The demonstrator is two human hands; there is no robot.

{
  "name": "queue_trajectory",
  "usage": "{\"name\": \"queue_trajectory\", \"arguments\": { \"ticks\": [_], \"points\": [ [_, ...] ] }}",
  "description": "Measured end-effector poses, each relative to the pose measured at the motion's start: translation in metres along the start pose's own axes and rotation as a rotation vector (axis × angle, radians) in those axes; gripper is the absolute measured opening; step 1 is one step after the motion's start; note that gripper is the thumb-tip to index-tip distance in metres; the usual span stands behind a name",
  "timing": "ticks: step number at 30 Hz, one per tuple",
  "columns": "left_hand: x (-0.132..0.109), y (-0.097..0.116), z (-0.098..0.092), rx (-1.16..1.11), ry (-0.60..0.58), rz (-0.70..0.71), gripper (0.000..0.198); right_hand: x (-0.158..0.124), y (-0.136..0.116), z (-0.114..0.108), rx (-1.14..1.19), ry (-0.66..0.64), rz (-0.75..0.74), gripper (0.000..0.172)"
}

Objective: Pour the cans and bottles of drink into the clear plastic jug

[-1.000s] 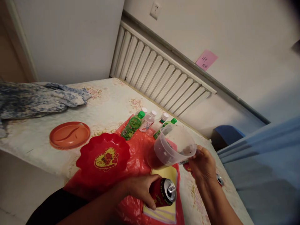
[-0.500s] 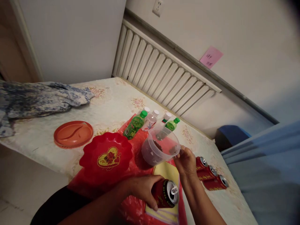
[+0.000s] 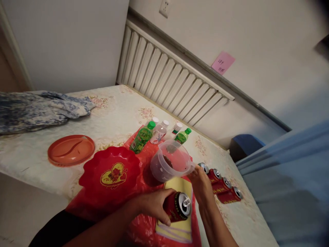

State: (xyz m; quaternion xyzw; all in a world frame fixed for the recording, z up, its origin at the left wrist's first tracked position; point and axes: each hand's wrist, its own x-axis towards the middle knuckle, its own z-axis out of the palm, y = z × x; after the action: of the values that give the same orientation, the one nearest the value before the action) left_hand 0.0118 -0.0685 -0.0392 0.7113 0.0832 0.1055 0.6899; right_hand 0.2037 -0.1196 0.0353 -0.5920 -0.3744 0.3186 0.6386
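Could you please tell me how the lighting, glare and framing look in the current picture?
Head view: soft, fairly dim light; head view: glints on the red plastic sheet and on the lid of the can in the left hand; head view: top right corner dark, the radiator slanting across the frame.

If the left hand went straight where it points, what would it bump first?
Probably the right hand, near its wrist: the left hand, holding the red can, points that way, though their depths are hard to judge.
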Motion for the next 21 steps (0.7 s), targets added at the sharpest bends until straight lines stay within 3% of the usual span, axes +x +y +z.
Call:
{"name": "queue_trajectory", "arguments": {
  "ticks": [4,6,10,13,18,21],
  "points": [
    [0.002,-0.001,0.001,-0.003,0.037,0.036,0.084,-0.032,0.014,-0.028,0.062,0.163,0.163,0.044],
    [0.005,-0.004,0.003,-0.014,0.049,0.046,0.084,-0.053,0.016,-0.035,0.016,0.075,0.24,0.042],
    [0.011,-0.011,0.005,-0.037,0.072,0.052,0.087,-0.087,0.011,-0.036,-0.06,-0.245,0.272,0.052],
    [0.014,-0.013,0.006,-0.084,0.073,0.049,0.086,-0.098,0.01,-0.038,-0.09,-0.329,0.267,0.066],
    [0.016,-0.011,0.008,-0.154,0.075,0.033,0.088,-0.103,0.028,-0.044,-0.271,-0.191,0.194,0.078],
    [0.017,-0.011,0.009,-0.194,0.077,0.045,0.085,-0.104,0.034,-0.036,-0.331,-0.107,0.14,0.077]
  ]
}}
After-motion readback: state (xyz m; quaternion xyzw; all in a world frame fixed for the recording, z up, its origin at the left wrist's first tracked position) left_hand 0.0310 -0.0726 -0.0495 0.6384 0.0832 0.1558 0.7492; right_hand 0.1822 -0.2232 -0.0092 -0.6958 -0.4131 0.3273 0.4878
